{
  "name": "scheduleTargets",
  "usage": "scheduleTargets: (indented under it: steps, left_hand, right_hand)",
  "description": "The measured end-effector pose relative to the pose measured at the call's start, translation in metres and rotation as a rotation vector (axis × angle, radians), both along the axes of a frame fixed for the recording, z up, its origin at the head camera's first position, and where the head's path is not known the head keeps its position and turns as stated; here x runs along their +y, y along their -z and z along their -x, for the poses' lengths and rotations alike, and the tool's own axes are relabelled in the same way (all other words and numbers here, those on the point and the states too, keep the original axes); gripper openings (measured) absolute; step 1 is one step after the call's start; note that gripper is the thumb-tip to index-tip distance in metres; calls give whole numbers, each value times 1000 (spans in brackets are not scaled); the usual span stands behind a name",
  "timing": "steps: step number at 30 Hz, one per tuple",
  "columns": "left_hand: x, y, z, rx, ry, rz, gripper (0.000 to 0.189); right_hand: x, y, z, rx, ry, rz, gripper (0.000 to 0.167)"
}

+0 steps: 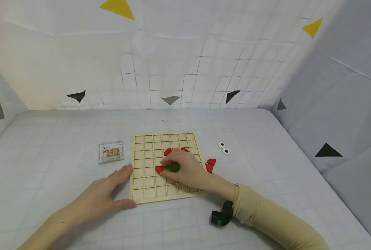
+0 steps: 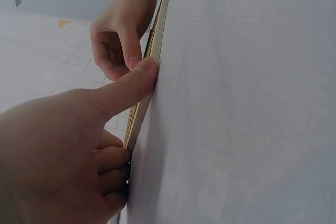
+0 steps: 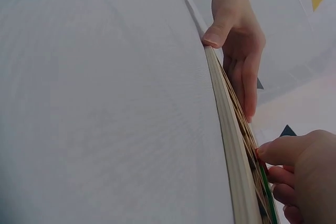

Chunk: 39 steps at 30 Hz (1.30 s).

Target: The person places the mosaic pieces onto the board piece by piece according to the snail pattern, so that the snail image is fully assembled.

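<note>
Red piece (image 1: 158, 169) — on the grid board (image 1: 144, 193), just left of the green piece (image 1: 172, 168) — sits pinched by the right hand (image 1: 188, 169), thumb against curled fingers; the left hand (image 1: 99, 193), fingers extended, touches the grid board's left edge.

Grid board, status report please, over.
Left hand touching grid board. Right hand pinching red piece, hiding part of board. Two loose red pieces, two eyes beside board.
</note>
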<state>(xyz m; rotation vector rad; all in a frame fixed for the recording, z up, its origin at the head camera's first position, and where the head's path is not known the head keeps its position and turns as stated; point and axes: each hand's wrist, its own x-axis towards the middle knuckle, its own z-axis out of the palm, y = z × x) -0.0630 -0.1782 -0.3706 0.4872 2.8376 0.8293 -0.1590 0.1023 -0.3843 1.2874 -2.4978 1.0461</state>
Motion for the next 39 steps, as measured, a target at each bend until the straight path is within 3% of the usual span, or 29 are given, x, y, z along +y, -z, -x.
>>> scheduleTargets:
  steps: [16, 27, 32, 39]
  left_hand:
    - [-1, 0, 0, 10, 12, -2, 107]
    - [-1, 1, 0, 4, -1, 1, 106]
    - [0, 1, 0, 11, 9, -9, 107]
    - [0, 0, 1, 5, 1, 5, 107]
  right_hand:
    - [0, 6, 2, 38, -24, 39, 24]
    - [1, 2, 0, 12, -10, 26, 23]
    - [20, -5, 0, 4, -20, 41, 27]
    - [71, -5, 12, -5, -30, 63, 25]
